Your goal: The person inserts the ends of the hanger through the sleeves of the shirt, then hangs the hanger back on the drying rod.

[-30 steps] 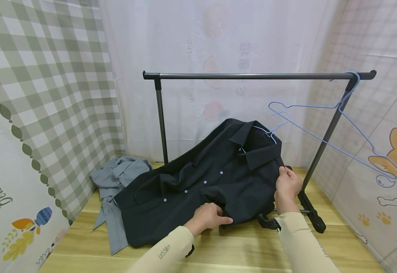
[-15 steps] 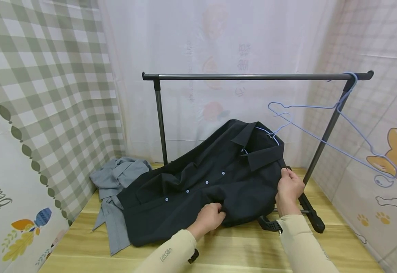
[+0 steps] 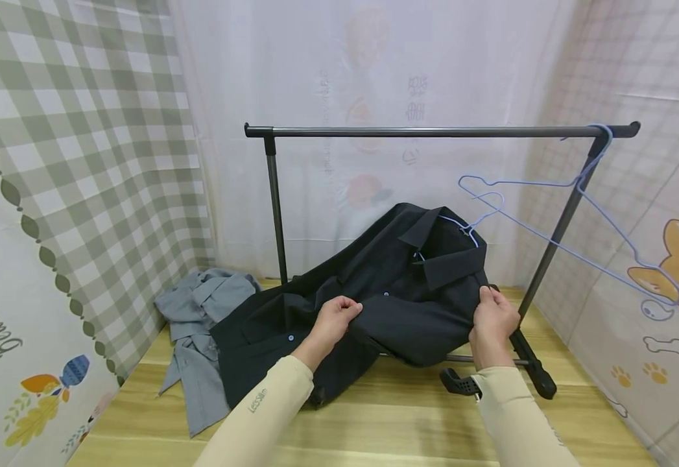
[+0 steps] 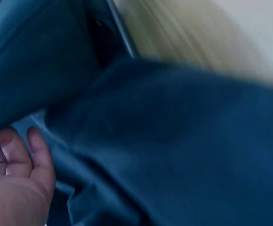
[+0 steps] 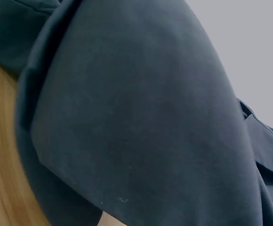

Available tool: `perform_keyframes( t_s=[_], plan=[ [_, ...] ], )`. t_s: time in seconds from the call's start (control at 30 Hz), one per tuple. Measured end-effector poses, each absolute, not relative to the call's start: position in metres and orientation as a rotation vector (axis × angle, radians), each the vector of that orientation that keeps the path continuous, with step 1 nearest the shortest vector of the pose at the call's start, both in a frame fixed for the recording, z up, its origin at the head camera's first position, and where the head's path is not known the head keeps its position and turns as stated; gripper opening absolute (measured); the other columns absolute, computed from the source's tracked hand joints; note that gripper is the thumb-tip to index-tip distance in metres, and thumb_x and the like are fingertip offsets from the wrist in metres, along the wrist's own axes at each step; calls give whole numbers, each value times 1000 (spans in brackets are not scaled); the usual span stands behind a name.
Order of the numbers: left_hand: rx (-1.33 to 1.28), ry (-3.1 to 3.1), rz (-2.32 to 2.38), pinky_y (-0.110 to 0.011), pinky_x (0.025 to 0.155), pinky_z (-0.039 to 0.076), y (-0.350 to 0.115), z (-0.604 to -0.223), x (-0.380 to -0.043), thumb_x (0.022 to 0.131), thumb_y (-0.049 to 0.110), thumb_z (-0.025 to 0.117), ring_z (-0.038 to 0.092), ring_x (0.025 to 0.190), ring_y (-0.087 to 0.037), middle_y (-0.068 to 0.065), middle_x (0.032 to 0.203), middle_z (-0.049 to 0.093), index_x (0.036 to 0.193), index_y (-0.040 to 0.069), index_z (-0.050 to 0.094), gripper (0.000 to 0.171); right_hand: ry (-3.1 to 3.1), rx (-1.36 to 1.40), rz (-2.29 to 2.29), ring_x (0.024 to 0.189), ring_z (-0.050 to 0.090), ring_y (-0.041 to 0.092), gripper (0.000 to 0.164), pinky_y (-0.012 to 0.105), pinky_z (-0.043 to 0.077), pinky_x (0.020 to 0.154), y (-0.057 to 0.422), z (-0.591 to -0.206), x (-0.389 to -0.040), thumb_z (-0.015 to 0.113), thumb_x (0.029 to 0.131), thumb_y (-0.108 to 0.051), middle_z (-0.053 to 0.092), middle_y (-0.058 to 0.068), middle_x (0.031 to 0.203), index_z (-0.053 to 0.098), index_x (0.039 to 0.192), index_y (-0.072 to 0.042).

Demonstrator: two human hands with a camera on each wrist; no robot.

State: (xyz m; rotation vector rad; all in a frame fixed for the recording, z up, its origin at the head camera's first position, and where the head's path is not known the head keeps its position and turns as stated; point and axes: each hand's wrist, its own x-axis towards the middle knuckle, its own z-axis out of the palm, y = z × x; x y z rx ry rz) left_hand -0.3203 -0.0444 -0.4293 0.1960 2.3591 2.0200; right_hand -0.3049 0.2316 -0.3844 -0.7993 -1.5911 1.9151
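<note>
A black button-up shirt (image 3: 368, 285) with small light buttons lies slanted over the table, collar up and to the right. Inside its neck sits a blue wire hanger (image 3: 479, 224), hook sticking out. My left hand (image 3: 332, 324) pinches the near sleeve and lifts it across the shirt front; in the left wrist view that hand (image 4: 21, 169) shows at the cloth edge. At the shoulder seam my right hand (image 3: 493, 324) grips the fabric. Black cloth (image 5: 146, 113) fills most of the right wrist view.
Behind the shirt stands a dark metal rack (image 3: 432, 131), a second blue hanger (image 3: 572, 185) hooked at its right end. A crumpled grey garment (image 3: 199, 363) lies at the left of the wooden table (image 3: 409, 428). Printed curtains (image 3: 82, 162) enclose the sides and back.
My left hand has moved up and slightly left, raising the sleeve from near the table onto the shirt front, over some of the buttons. The right hand keeps its grip, nearly still.
</note>
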Motion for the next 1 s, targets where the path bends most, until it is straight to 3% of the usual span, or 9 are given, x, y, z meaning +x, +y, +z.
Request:
perform_keyframes(
  t_s=[0.17, 0.4, 0.5, 0.53, 0.6, 0.7, 0.87, 1.0],
  plan=[
    [374, 2747, 1680, -27, 56, 41, -49, -441, -321, 94, 19, 70, 49, 60, -14, 2, 66, 52, 87, 9, 64, 14, -1605, -812, 1892, 132, 44, 24, 43, 30, 35, 109, 228, -385, -305, 57, 101, -26, 48, 12, 145, 60, 134, 1],
    [607, 3088, 1184, -33, 65, 49, -45, -464, -298, 91, 28, 75, 48, 60, -7, 10, 68, 50, 81, 18, 62, 18, -1608, -812, 1845, 130, 45, 24, 40, 31, 35, 109, 228, -386, -305, 58, 101, -23, 52, 13, 142, 62, 132, 1],
    [1036, 3231, 791, -25, 65, 49, -37, -467, -287, 89, 35, 75, 51, 64, -4, 12, 72, 52, 79, 23, 67, 18, -1607, -812, 1868, 132, 43, 23, 42, 31, 33, 111, 228, -386, -305, 57, 101, -25, 49, 12, 146, 61, 134, 0],
    [1221, 3234, 629, -22, 61, 46, -33, -467, -283, 89, 37, 75, 52, 68, -4, 13, 75, 54, 81, 24, 70, 16, -1608, -811, 1873, 133, 43, 23, 42, 31, 32, 111, 229, -386, -305, 57, 101, -26, 48, 12, 146, 60, 135, 0],
    [1546, 3151, 309, -18, 65, 45, -26, -469, -277, 90, 41, 73, 55, 76, -4, 14, 83, 60, 89, 27, 74, 14, -1604, -814, 1885, 133, 43, 22, 43, 31, 33, 111, 229, -385, -305, 57, 101, -27, 48, 12, 147, 60, 136, -1],
    [1833, 2964, -134, -17, 70, 41, -15, -474, -270, 89, 47, 71, 55, 86, -5, 16, 94, 64, 100, 31, 75, 19, -1605, -821, 1883, 131, 44, 23, 43, 30, 34, 110, 229, -384, -306, 58, 101, -28, 49, 12, 145, 61, 135, -1],
    [1931, 2842, -630, -22, 73, 36, -5, -488, -267, 91, 40, 70, 52, 87, -5, 20, 94, 64, 96, 38, 73, 7, -1605, -830, 1879, 129, 45, 23, 43, 31, 34, 110, 229, -384, -305, 58, 101, -28, 51, 12, 144, 61, 134, -2],
    [1951, 2894, -563, -25, 81, 39, -12, -491, -269, 89, 28, 72, 52, 83, -5, 20, 87, 63, 94, 40, 75, 13, -1603, -832, 1878, 127, 46, 23, 43, 31, 35, 109, 230, -385, -306, 59, 100, -29, 52, 11, 141, 62, 133, -2]
  ],
)
